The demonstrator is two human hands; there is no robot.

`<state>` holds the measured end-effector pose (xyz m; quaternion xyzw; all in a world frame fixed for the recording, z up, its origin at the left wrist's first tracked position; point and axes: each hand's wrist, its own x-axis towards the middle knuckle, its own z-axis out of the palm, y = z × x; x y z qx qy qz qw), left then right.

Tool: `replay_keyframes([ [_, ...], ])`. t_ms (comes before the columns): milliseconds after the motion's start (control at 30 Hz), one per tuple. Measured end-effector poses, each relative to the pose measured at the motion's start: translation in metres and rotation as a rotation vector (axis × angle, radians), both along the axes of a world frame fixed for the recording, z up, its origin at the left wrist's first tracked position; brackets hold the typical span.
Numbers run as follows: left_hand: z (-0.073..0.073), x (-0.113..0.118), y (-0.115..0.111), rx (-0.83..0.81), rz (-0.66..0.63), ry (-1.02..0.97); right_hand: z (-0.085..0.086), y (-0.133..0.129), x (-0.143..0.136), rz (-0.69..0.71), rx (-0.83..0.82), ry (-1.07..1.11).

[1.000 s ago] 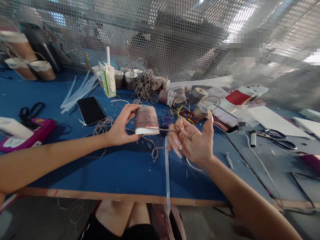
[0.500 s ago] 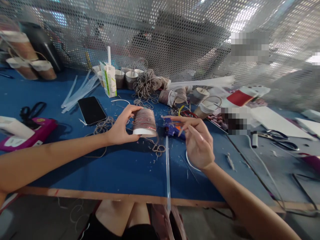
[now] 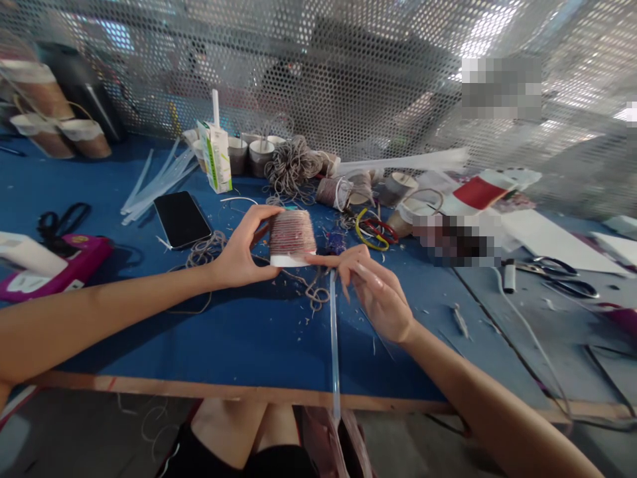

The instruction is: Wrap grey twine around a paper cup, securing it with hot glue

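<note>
Left hand (image 3: 243, 249): fingers closed around a tapered white cup wound with grey-brown, reddish-tinged cord (image 3: 292, 232). Cup held up over the middle of the blue worktop (image 3: 223, 345), plain white band toward the near side. Right hand (image 3: 381, 295): index finger outstretched, tip at the right end of that band; other fingers curled, cannot tell whether they grip anything. Loose grey-brown strand (image 3: 316, 297) lies looped between the hands. Partly hidden blue tool (image 3: 336, 243), apparently a glue gun, lies just beyond the right hand; long clear stick (image 3: 335, 345) runs to the near edge.

Step, as judged: pressing or smoothing the windings nearest the band. Next move would call for a steady left grip and light fingertip pressure, lest the turns slip.
</note>
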<state>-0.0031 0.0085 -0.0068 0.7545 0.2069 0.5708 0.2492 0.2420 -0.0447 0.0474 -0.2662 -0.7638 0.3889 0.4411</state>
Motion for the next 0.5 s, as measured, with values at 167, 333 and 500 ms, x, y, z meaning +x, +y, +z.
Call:
replay_keyframes([
  [167,-0.001,0.000,-0.001,-0.041,-0.047,-0.044,0.004,0.005,-0.003,-0.115,-0.145,0.156],
  [333,-0.002,0.000,0.000,-0.025,-0.080,-0.065,0.010,0.012,-0.004,-0.143,-0.389,0.272],
  [500,-0.005,0.000,0.003,-0.024,-0.103,-0.071,0.011,0.017,0.001,-0.229,-0.451,0.298],
])
